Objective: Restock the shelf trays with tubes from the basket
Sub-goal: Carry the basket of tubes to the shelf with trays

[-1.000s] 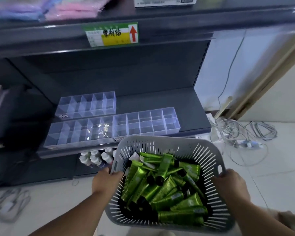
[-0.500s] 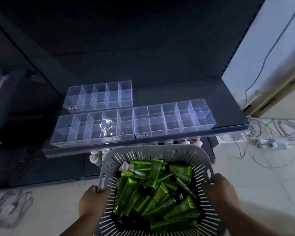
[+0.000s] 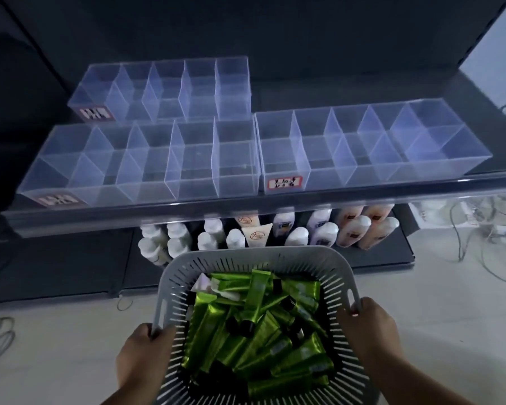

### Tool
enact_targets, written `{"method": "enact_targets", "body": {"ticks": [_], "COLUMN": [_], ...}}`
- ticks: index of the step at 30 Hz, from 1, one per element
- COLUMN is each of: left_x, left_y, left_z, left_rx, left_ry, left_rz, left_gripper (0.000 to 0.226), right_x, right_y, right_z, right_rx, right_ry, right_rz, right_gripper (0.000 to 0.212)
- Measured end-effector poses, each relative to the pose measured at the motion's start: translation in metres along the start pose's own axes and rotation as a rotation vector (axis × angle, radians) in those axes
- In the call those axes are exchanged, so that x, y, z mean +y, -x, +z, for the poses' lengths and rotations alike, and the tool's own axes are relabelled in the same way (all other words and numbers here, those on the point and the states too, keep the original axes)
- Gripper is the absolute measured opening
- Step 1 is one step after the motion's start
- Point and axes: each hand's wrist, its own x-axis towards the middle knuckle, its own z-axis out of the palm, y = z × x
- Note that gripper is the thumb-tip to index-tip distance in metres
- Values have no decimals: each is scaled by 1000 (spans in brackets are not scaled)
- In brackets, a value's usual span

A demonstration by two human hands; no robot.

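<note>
Head view: my left hand [image 3: 138, 358] and right hand [image 3: 374, 334] gripped the basket [image 3: 246, 257] at nine and three o'clock; tilting might have spilled tubes [image 3: 214, 331].

Dim, bluish picture, brighter at right, with wide-angle bending at edges.

The left hand [image 3: 145, 355] and the right hand [image 3: 371, 331] are extended forward, each gripping one side rim of the basket [image 3: 246, 254].
</note>
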Motion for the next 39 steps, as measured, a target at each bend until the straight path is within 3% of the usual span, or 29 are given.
{"method": "enact_targets", "body": {"ticks": [12, 19, 26, 39], "left_x": [-38, -36, -35, -48], "left_y": [-34, -42, -57, -43], "left_z": [49, 50, 56, 58], "left_rx": [-32, -15, -7, 58], "left_ry": [92, 229, 358, 386], "left_rz": [74, 159, 136, 197], "left_gripper": [31, 33, 35, 31], "right_x": [30, 35, 31, 34], "right_y": [-31, -36, -46, -38], "right_z": [63, 70, 66, 63], "right_rx": [107, 113, 116, 182], "right_ry": [18, -93, -141, -143], "right_rz": [-75, -98, -175, -215], "right_gripper": [39, 38, 30, 30]}}
